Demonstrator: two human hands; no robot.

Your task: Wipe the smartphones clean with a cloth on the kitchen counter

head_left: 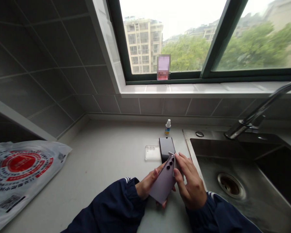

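My left hand point(146, 184) grips a pale purple smartphone point(162, 183), its back with dark camera lenses turned up toward me. My right hand point(191, 186) is closed on a thin white cloth point(174, 165) along the phone's upper right edge; most of the cloth is hidden by the fingers. Just beyond the hands a second, dark phone point(167, 145) lies screen up on the counter. A clear phone case point(152, 153) lies flat at its left side. Behind them stands a small white-capped spray bottle point(168, 127) with a blue and yellow label.
To the right is a steel sink point(187, 142) with a chrome faucet point(264, 110) arching over it. A white plastic bag point(21, 171) with red and black print lies at the left on the pale counter point(97, 161). A window sill point(160, 89) runs along the back.
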